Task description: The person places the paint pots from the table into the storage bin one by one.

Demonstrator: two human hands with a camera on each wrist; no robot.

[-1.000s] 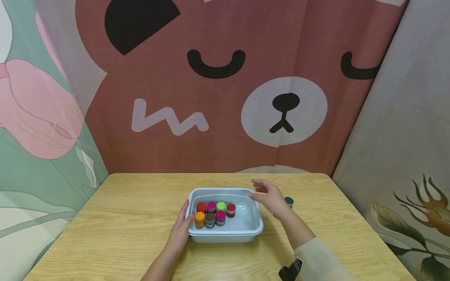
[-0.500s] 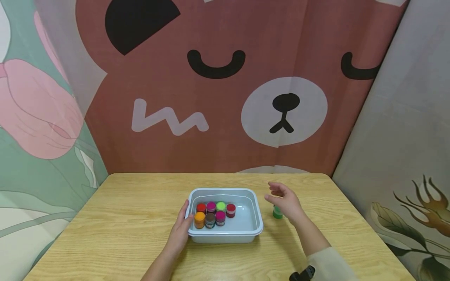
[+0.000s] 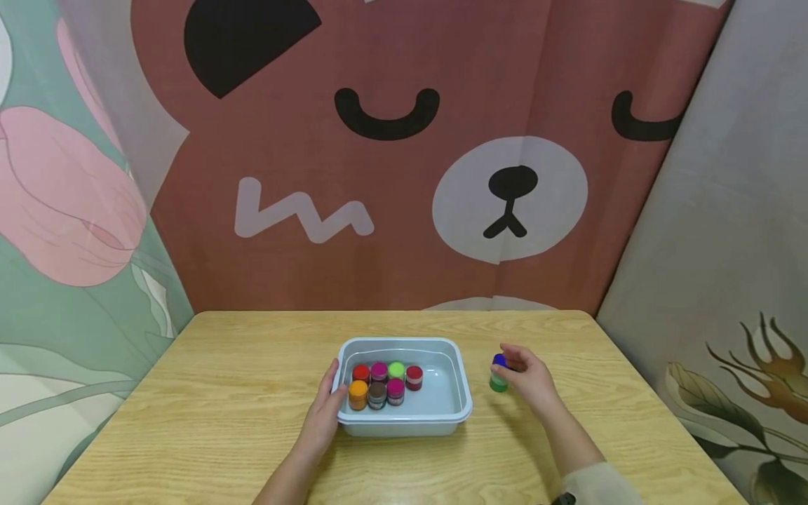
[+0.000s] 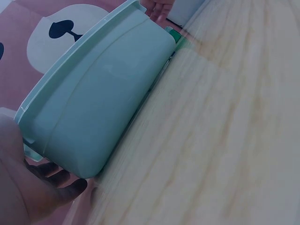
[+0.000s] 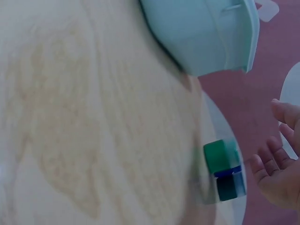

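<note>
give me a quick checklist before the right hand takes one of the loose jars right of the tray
1. Tray steadied: ok, the left hand holds its left side.
2. Right hand free: ok, the right wrist view shows nothing in it.
3. Space for another jar: ok, the tray's right part is bare.
4. Jars inside upright: ok, seven jars stand grouped toward the left.
5. Grip on the green jar: not ok, the fingers are near but not closed round it.
6. Lids tight: cannot tell.
</note>
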